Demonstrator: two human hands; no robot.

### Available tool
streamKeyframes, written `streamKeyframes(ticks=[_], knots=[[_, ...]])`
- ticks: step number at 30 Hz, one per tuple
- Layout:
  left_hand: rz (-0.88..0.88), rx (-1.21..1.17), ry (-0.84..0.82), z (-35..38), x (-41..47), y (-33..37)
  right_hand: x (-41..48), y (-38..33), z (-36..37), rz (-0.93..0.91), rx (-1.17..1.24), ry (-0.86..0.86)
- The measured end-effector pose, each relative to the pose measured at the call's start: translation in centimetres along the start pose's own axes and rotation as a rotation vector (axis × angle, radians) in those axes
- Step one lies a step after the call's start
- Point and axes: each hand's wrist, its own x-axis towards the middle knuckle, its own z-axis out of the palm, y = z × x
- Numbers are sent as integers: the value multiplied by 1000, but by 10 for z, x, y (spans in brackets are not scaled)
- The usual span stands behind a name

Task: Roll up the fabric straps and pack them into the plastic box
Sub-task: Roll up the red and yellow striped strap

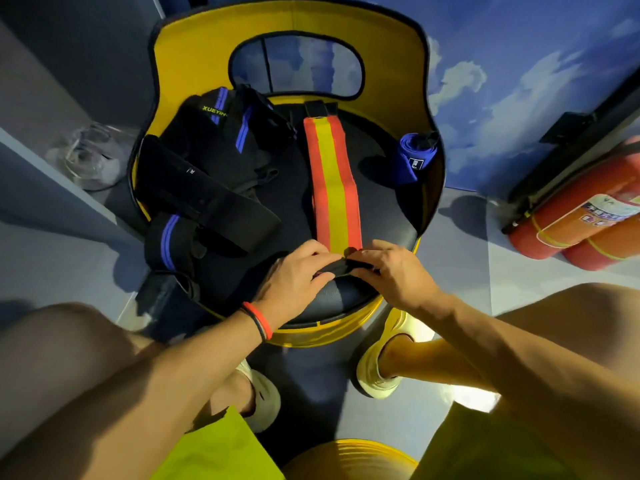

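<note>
A red and yellow striped strap lies lengthwise on the dark round seat of a yellow chair. Its near end is black, and both hands pinch it there: my left hand from the left, my right hand from the right. A rolled blue strap stands at the seat's right edge. Several black straps with blue stripes lie piled on the left, one hanging over the seat's edge. A clear plastic box sits on the floor at the left.
The chair's yellow backrest curves round the far side. Two red fire extinguishers lie on the floor at the right. My knees and feet flank the chair's front. A yellow round object sits at the bottom.
</note>
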Motion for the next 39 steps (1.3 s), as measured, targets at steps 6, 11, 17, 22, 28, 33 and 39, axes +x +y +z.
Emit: streamKeyframes(ticks=[6, 11, 17, 22, 28, 33, 39], knots=[[-35, -171, 55, 1, 6, -16, 8, 9, 2, 108, 199, -56], [7, -120, 42, 7, 7, -19, 3, 8, 17, 118, 203, 39], [-118, -222, 57, 7, 9, -21, -3, 9, 20, 131, 168, 92], [-318, -428, 10, 1, 23, -19, 2, 9, 14, -56, 44, 100], [-468, -406, 61, 2, 24, -12, -6, 10, 13, -76, 11, 55], [-547, -395, 241, 17, 14, -4, -8, -8, 20, 124, 73, 125], [-530, -411, 273, 22, 7, 2, -7, -10, 23, 328, 111, 104]])
